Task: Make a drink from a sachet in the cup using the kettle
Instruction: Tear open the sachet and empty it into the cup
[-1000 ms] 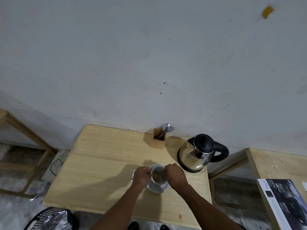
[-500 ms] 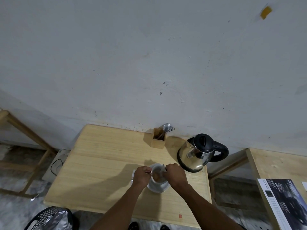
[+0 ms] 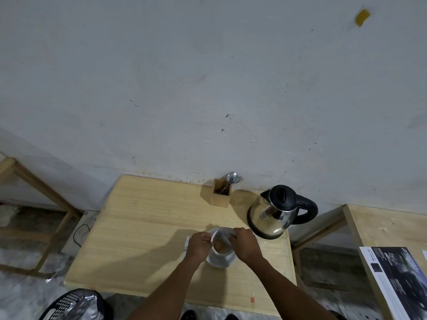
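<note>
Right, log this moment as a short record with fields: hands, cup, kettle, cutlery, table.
left hand: at the cup's left side, fingers curled; what it grips is too small to tell
right hand: at the cup's right rim, closed on something thin, unclear what
cup: white, upright on a white saucer, brown contents inside
kettle: steel with black lid shut, standing behind and right of the cup, untouched
cutlery holder: wooden, by the wall, spoon standing in it
table: light wood

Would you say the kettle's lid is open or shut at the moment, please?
Shut. The kettle stands upright on the table, and its black lid lies flat over the top, with no gap showing.
</note>
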